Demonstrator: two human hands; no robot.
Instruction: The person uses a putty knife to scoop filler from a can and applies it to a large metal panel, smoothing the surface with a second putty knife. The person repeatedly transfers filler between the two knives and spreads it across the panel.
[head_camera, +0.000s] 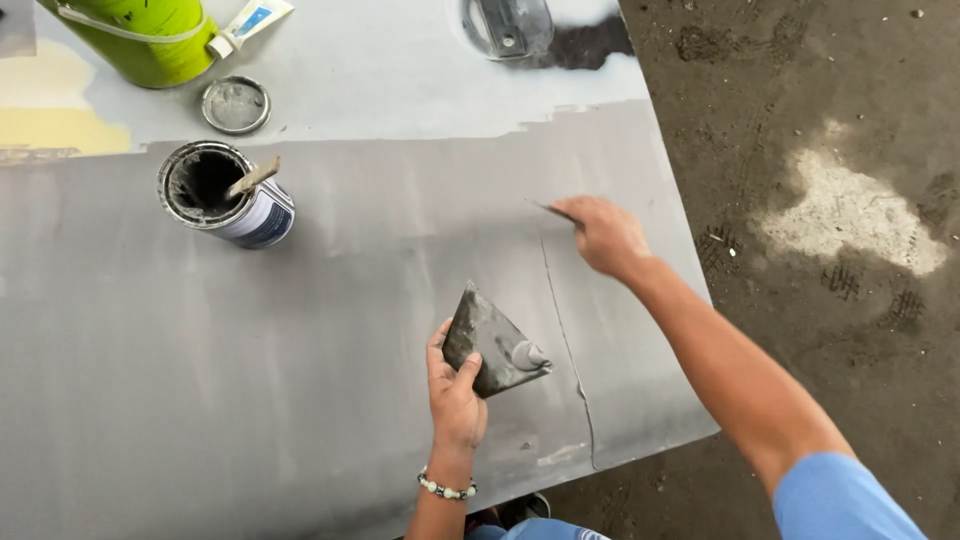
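Grey putty board clamped in left hand, right hand pinching thin scraper

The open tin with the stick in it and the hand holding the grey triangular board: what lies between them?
Only bare grey panel lies between the open tin and the left hand, seen in the head view.

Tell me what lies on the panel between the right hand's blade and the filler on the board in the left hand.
Nothing visible does. Between the right hand with its thin blade and the filler blob on the board in the left hand lies only bare grey panel with a thin crack.
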